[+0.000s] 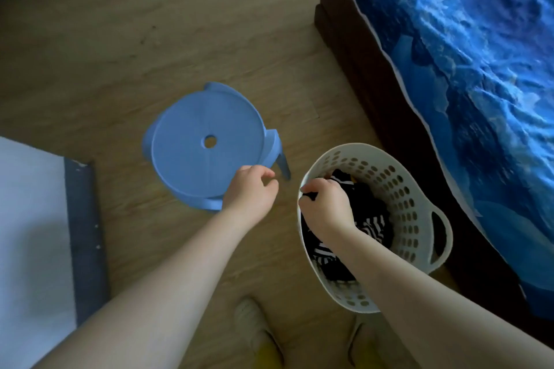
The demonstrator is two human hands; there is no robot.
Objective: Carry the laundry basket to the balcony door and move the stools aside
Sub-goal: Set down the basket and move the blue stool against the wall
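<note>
A round blue plastic stool (198,141) with a hole in its seat stands on the wooden floor at centre. My left hand (251,192) hovers at its near right edge, fingers curled and slightly apart, holding nothing. To the right a cream perforated laundry basket (398,189) holds black and striped clothes (368,225). My right hand (326,204) grips the basket's left rim, fingers closed over the edge.
A bed with a dark wooden frame (368,69) and blue cover (479,54) runs along the right, close to the basket. A white panel with a dark edge (81,234) lies at left. My feet (257,329) stand at the bottom.
</note>
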